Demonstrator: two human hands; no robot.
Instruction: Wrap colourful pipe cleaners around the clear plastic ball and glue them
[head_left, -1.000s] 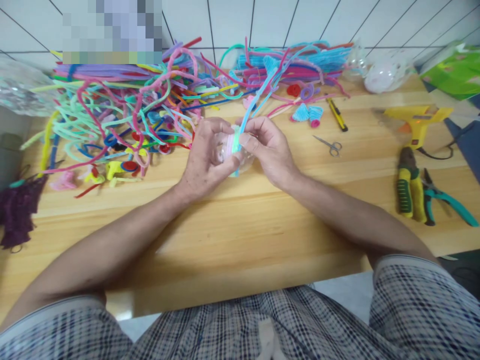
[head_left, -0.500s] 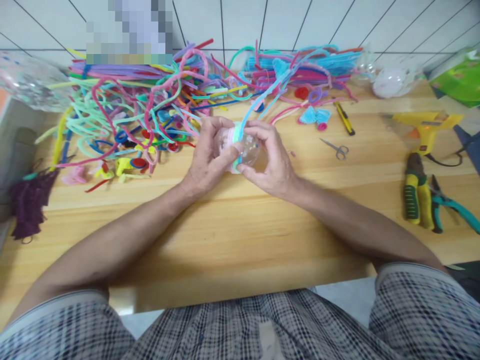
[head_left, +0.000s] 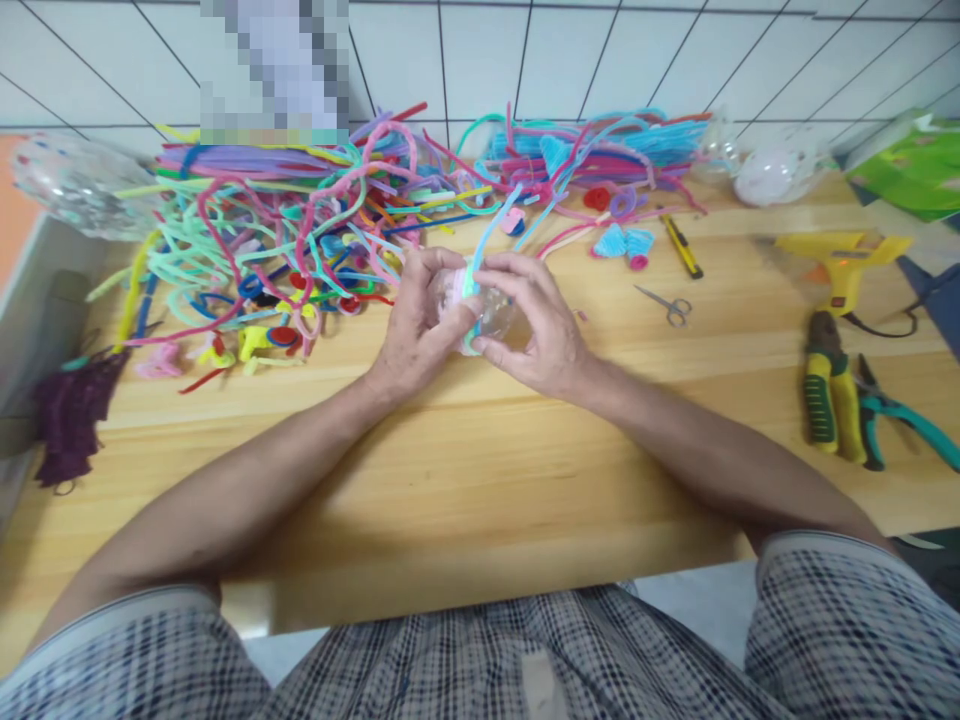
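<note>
Clear ball [head_left: 496, 316], held over the table [head_left: 420, 500]; its sides were enclosed by the partly curled fingers of the left hand [head_left: 416, 325] and right hand [head_left: 551, 330]; lightness, thin stiffness and slipperiness were judged likely; grip was best taken at the fuzzy band [head_left: 470, 278].

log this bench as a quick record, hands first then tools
left hand: holds one side of the clear ball
right hand: holds its other side
band: green and blue, around the ball
far side: tangled pipe cleaners
tools at right: scissors, yellow cutter, yellow glue gun, two pliers
</note>
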